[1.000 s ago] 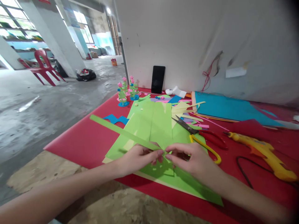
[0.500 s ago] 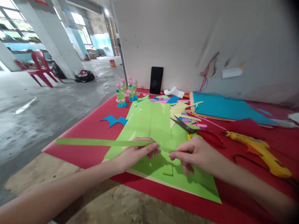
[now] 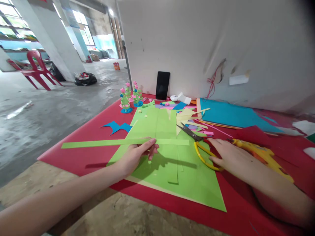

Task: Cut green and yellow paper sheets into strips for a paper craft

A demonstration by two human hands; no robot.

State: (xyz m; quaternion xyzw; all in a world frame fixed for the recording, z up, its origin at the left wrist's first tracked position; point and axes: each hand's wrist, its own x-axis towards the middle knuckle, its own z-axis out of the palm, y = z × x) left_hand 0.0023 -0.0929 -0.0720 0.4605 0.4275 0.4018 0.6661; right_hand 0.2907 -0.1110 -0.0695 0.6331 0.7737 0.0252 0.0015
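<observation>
The left hand (image 3: pixel 137 154) pinches a green strip (image 3: pixel 93 143) over paper (image 3: pixel 197 186) on the red counter (image 3: pixel 86 137). The right hand (image 3: pixel 226 157) is at the scissors (image 3: pixel 197 137); I can't tell its grip. A chair (image 3: pixel 36 72) stands on gray floor (image 3: pixel 64 111).

— What is hidden?
— The red-and-yellow-handled metal scissors (image 3: pixel 196 138) are partly covered by the right hand (image 3: pixel 227 154); the yellow plastic glue gun (image 3: pixel 261 149) is partly hidden by the forearm (image 3: pixel 267 185).
</observation>
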